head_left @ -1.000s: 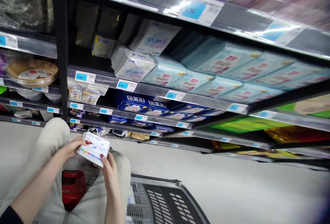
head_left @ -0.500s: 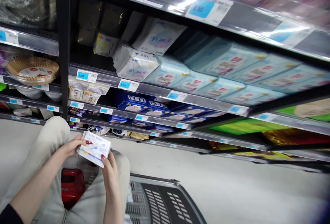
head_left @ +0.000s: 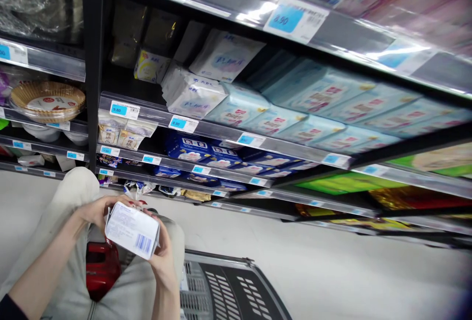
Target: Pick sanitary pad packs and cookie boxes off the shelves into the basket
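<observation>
A white package (head_left: 131,230) with small blue print and a barcode is held between both hands, above my knees. My left hand (head_left: 99,211) grips its left end, the fingers passing behind it. At the right end my right hand (head_left: 161,242) is closed on it, thumb low and fingertips over the far edge. The barcode side faces up toward me. Nearest beyond the hands are the low shelves with blue packs (head_left: 188,149) and two small beige packs (head_left: 131,139).
White packs (head_left: 193,94) and light-blue packs (head_left: 238,106) fill the shelf ahead. Paper plates (head_left: 47,101) in a wrapper sit at left. A grey plastic basket (head_left: 221,285) stands on the floor to the right; a red object (head_left: 101,266) is between my legs.
Both hands have turned the package, so a side with small print and a barcode now faces me instead of the side with the coloured stripe. The view has shifted slightly.
</observation>
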Action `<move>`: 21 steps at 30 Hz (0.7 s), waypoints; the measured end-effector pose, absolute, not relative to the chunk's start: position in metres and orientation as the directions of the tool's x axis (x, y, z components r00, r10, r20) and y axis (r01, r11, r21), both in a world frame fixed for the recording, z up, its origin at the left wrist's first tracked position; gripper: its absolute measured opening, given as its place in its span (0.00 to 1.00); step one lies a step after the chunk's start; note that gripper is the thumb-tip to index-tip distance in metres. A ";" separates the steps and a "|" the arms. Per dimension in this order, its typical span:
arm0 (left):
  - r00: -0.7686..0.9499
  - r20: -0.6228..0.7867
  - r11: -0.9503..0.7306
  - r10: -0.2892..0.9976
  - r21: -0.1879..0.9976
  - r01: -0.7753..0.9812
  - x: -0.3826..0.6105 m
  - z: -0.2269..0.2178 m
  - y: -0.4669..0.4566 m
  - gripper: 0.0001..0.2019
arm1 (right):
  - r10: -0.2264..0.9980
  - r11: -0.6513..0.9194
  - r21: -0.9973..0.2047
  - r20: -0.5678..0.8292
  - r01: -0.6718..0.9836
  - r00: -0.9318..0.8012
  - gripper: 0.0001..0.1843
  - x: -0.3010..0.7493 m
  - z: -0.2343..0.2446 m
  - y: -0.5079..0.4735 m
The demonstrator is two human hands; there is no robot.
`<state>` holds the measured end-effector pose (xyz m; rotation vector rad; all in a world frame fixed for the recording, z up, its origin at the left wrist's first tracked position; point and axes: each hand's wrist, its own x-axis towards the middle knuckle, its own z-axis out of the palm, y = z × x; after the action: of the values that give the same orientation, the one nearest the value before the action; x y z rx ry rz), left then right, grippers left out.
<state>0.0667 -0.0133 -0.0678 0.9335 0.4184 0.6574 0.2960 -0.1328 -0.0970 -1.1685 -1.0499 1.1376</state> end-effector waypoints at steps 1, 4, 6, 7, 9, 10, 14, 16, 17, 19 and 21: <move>0.743 -0.014 0.370 0.669 0.873 -0.317 0.066 -0.066 -0.012 0.39 | 0.990 0.040 -0.995 0.027 -0.089 0.135 0.44 0.296 -0.096 -0.132; 0.754 0.057 0.244 0.655 0.928 -0.282 0.064 -0.068 -0.011 0.38 | 0.990 0.026 -0.997 0.016 -0.074 0.139 0.45 0.296 -0.096 -0.132; 0.744 0.054 0.237 0.666 0.930 -0.279 0.064 -0.074 -0.013 0.41 | 0.989 0.026 -0.994 0.009 -0.110 0.151 0.45 0.295 -0.097 -0.132; 0.739 0.039 0.258 0.672 0.924 -0.283 0.064 -0.078 -0.014 0.43 | 0.986 0.025 -0.989 0.001 -0.144 0.164 0.45 0.294 -0.097 -0.132; 0.723 -0.018 0.332 0.691 0.896 -0.294 0.066 -0.082 -0.016 0.49 | 0.981 0.011 -0.977 -0.030 -0.214 0.190 0.46 0.291 -0.098 -0.131; 0.709 -0.055 0.371 0.703 0.879 -0.300 0.067 -0.083 -0.017 0.51 | 0.979 -0.001 -0.971 -0.051 -0.240 0.199 0.47 0.289 -0.098 -0.130; 0.623 -0.201 0.466 0.756 0.834 -0.295 0.073 -0.081 -0.017 0.48 | 0.972 -0.078 -0.953 -0.138 -0.294 0.189 0.42 0.281 -0.098 -0.124; 0.578 -0.271 0.495 0.770 0.825 -0.273 0.076 -0.081 -0.016 0.41 | 0.965 -0.106 -0.950 -0.170 -0.295 0.199 0.38 0.279 -0.100 -0.122; 0.556 -0.299 0.506 0.776 0.821 -0.264 0.077 -0.082 -0.016 0.38 | 0.961 -0.111 -0.952 -0.176 -0.286 0.211 0.37 0.278 -0.102 -0.120; 0.518 -0.340 0.519 0.785 0.817 -0.251 0.079 -0.085 -0.016 0.31 | 0.955 -0.109 -0.960 -0.173 -0.260 0.239 0.34 0.278 -0.106 -0.119; 0.495 -0.367 0.529 0.788 0.814 -0.239 0.081 -0.089 -0.016 0.27 | 0.955 -0.103 -0.963 -0.165 -0.249 0.245 0.32 0.278 -0.109 -0.117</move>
<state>0.0809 -0.0163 -0.0890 0.7743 0.8241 0.7033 0.2783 -0.1173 -0.1088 -1.2445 -0.7743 1.2078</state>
